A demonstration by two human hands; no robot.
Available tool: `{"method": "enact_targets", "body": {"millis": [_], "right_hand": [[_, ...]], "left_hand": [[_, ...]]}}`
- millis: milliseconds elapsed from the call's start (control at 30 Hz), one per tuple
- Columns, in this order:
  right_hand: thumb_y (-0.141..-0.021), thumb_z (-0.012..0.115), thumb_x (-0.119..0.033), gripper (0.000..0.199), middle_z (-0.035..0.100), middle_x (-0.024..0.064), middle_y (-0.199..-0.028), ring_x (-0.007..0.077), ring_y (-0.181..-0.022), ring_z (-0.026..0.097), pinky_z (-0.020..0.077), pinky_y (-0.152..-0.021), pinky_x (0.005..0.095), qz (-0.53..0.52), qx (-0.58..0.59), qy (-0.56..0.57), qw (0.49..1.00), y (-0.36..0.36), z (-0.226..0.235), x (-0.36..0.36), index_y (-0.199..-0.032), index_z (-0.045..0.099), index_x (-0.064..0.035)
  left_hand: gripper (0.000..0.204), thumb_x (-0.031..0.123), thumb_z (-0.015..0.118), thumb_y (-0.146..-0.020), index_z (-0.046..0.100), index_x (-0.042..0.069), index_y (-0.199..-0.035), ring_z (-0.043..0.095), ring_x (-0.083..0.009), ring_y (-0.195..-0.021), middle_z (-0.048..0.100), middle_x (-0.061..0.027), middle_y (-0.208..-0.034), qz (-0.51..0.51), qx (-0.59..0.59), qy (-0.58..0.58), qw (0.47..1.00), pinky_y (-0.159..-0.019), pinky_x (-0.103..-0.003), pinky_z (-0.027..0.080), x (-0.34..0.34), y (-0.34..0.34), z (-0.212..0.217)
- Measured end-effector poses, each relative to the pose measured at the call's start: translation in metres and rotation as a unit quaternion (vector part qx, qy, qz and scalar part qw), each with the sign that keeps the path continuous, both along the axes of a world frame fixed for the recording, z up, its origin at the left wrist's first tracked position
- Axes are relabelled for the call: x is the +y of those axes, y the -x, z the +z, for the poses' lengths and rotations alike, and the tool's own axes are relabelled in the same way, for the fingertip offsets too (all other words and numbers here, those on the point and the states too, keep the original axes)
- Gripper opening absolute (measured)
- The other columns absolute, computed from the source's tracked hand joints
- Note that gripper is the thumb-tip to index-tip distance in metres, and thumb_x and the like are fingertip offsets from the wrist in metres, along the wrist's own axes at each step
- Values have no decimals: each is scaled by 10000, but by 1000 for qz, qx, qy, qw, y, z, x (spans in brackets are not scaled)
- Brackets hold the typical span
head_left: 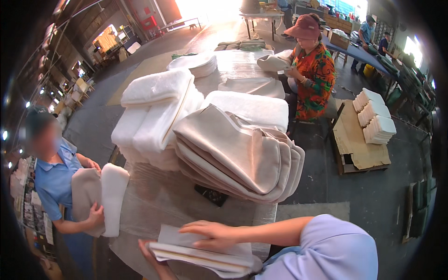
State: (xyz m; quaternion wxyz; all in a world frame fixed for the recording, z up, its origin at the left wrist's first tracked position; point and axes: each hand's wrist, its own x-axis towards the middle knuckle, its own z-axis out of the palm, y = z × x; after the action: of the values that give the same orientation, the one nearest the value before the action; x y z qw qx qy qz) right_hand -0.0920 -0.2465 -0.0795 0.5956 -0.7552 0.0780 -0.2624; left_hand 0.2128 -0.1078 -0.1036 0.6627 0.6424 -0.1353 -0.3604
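At the table's near edge I have a layered white cushion pad [200,255] with a thin tan line along its side and pale grey fabric about it. My left hand [151,255] grips the pad's left edge, fingers partly hidden behind it. My right hand [212,233] lies flat on top of the pale fabric, its fingers stretched out to the left. Just beyond is a stack of beige fabric cushion covers [233,154], folded and slumping over one another. White fluffy pads [154,112] are piled behind it to the left.
A dark phone-like object [211,195] lies on the plastic-covered table [154,196]. On the left a co-worker [58,163] holds a beige cover and white pad; across the table another [312,70] handles a beige piece. White pad stacks [375,116] sit on cardboard at right.
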Motion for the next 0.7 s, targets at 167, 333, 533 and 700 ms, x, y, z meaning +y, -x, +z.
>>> {"method": "enact_targets", "body": {"millis": [167,333,533,700], "right_hand": [[-1096,489,-517,701,462,176,-1591,303,-1447,472,375,-1203,428,-115,73,-266,954,106,-37,39,-1591,391,-31],[-1127,444,-476,529,727,60,-1099,146,-1002,630,491,-921,312,-370,1,-264,891,77,-88,32,-1298,662,-25],[-1119,378,-567,640,691,95,-824,158,-764,648,508,-734,295,-349,-14,-241,905,-20,-73,-40,-1113,700,-14],[-1118,403,-554,623,655,88,-685,168,-609,635,495,-609,303,-266,-145,-345,889,-92,-28,-71,-922,668,-25]], "left_hand": [[608,640,529,-1023,558,92,-1286,566,-246,-1224,559,-75,-1285,217,44,92,971,-1061,-443,460,107,31,-20],[554,431,646,-1019,545,55,-1413,529,-222,-1309,588,-57,-1400,55,37,82,994,-1134,-415,396,220,92,-17],[677,74,851,-833,542,-1,-1431,621,-228,-1205,660,-98,-1316,-92,20,-157,983,-1082,-385,460,289,175,2],[965,-10,851,-812,327,67,-1618,553,-272,-1358,572,-160,-1461,-88,27,-106,990,-1133,-416,442,260,265,-4]]}}
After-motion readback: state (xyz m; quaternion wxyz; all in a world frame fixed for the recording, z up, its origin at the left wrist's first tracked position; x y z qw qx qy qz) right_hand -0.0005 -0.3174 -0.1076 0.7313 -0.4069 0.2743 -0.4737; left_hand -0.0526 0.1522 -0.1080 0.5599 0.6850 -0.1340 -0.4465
